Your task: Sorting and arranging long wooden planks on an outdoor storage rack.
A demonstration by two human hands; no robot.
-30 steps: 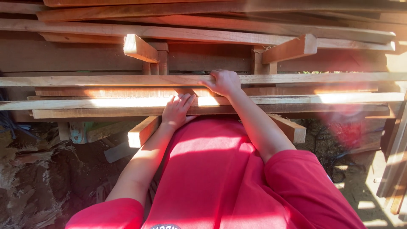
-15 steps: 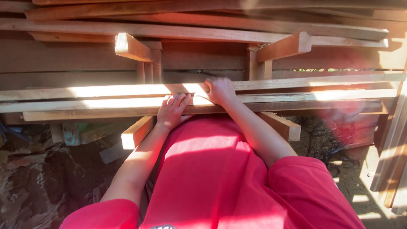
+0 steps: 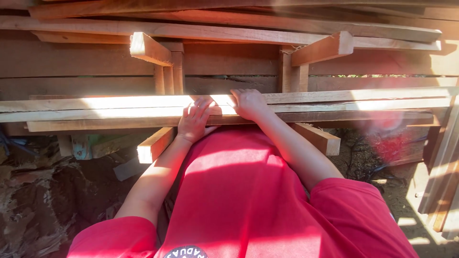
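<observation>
**Both hands on the long planks, nothing lifted yet**

A wooden rack of stacked boards fills the upper view, with short brackets jutting toward the person. Across the front of that rack lie several long planks, level and resting on the lower supports. None looks raised off the supports, so the handling seems barely begun; lifting or sliding a plank clear appears still to come.

The left hand lies flat on the planks just in front of the rack, fingers spread. The right hand sits beside it, slightly nearer the rack, fingers curled over a plank's far edge.

Against the earlier frames, the hands stay on the same planks, and the left fingers look more fanned.
</observation>
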